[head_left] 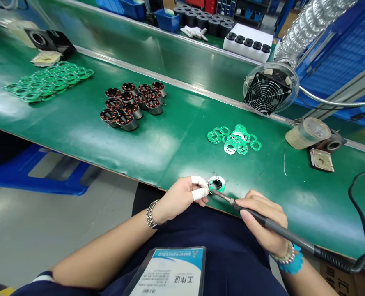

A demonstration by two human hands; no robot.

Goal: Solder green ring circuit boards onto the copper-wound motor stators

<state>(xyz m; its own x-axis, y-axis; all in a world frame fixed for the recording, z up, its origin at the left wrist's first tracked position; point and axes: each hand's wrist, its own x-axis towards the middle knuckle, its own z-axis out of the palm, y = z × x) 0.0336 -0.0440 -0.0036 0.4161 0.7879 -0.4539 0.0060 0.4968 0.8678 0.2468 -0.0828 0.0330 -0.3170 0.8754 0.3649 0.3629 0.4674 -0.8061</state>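
Note:
My left hand [185, 191], with white covers on thumb and index finger, pinches the left edge of a ring-shaped circuit board [221, 183] at the table's front edge. The board is green and white with a dark round opening; what lies beneath it is mostly hidden. In my right hand [267, 218] is a soldering iron [274, 228], gripped like a pen. Its metal tip reaches the board's lower left side, close to my left fingertips. Beyond the board lies a loose heap of green ring-shaped circuit boards [236, 139].
Wire-wound stators [127, 107] stand in a group left of centre, with rows of green boards [48, 82] farther left. A fan [267, 92] on a duct hangs at right, above a cloudy container [307, 133] and a sponge [322, 160]. The iron's cable [359, 213] loops right.

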